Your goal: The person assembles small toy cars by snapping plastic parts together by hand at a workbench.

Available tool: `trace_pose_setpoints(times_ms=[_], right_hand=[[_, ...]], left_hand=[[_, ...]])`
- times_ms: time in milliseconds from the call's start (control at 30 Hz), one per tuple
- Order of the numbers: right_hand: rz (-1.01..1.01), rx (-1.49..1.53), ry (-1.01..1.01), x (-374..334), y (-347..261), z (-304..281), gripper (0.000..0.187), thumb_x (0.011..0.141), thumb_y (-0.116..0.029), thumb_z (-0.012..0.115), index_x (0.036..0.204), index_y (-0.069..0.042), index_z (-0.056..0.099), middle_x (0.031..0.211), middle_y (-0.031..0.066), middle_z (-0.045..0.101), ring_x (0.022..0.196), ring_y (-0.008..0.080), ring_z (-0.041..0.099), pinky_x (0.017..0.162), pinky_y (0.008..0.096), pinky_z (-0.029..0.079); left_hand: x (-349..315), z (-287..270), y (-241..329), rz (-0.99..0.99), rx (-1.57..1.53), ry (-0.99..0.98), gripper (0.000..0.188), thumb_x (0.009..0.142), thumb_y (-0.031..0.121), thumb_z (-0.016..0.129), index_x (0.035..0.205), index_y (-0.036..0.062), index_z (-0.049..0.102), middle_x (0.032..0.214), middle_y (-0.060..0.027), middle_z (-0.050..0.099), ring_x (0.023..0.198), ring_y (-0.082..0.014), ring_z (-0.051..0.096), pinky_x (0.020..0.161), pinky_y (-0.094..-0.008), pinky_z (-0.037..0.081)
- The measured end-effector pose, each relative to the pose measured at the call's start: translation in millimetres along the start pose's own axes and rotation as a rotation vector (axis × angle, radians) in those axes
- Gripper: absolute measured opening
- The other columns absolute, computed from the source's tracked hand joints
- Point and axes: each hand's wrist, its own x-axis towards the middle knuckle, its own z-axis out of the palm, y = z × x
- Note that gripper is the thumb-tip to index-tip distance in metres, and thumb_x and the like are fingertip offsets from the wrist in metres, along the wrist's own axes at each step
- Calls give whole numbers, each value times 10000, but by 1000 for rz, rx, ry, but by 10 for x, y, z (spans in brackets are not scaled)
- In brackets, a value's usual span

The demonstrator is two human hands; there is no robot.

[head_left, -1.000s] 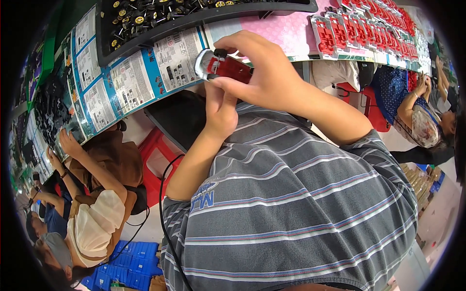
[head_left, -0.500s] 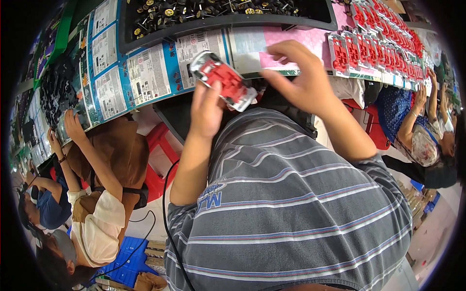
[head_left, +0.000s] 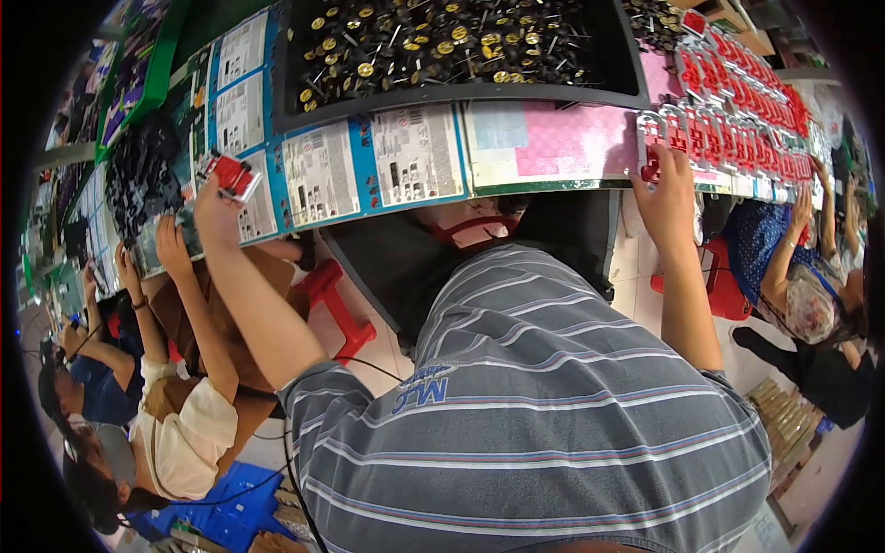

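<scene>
My left hand (head_left: 218, 217) is stretched far to the left, fingers closed on a toy car body (head_left: 238, 179) with a red underside and a pale, shiny rim. It is held above the printed cards, close to a co-worker's place. At the right, my right hand (head_left: 669, 198) has its thumb and fingers round the near end of another red toy car body (head_left: 651, 135). That one lies at the left end of the front row of similar toy car bodies (head_left: 728, 143). My fingertips partly cover it.
A black tray (head_left: 461, 93) of small wheels on axles stands at the back. Blue-edged printed cards (head_left: 318, 175) line the table's left side, with a pile of black parts (head_left: 143, 175) beyond. A co-worker's hands (head_left: 171, 244) rest near that pile; others sit at right.
My left hand has carried its toy car body from the middle to the far left. My right hand, open and free before, has moved right and taken hold of a toy car body in the row.
</scene>
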Motion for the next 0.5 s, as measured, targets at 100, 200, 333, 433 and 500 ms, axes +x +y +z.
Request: trace_pose_setpoints(times_ms=[100,200,333,433,500], right_hand=[[10,-51,46,-9,7,14,454,815,-79,753,1232,-14,586,1136,190,574,1042,387,583,913,468,483],[-29,-27,70,13,-33,45,426,803,-30,709,1211,2,591,1133,186,564,1009,372,591,884,465,493],[80,100,64,6,-20,61,376,806,-8,687,1173,15,611,1115,182,577,942,349,616,847,434,511],[76,233,162,-23,-101,6,335,806,12,681,1136,26,626,1064,162,600,870,297,628,808,399,525],[52,331,168,-69,-284,-61,330,780,17,686,1106,25,634,1049,156,604,832,287,633,765,395,532]], left_hand=[[207,116,134,-43,119,83,241,1038,286,567,1180,92,551,1009,-59,675,822,-212,680,648,-342,536],[304,-152,218,-158,318,61,330,1030,347,564,1179,54,590,1037,-110,686,872,-291,692,743,-387,562],[-96,369,225,510,1391,499,488,988,395,596,1200,-41,651,1004,-201,681,895,-444,645,912,-474,494],[-1128,1273,340,745,1034,345,352,1005,315,599,1125,-11,652,991,-152,664,938,-314,646,889,-390,498],[-1684,1714,-15,541,637,-16,244,1043,254,562,1058,23,637,889,-51,626,807,-161,598,731,-282,483]])
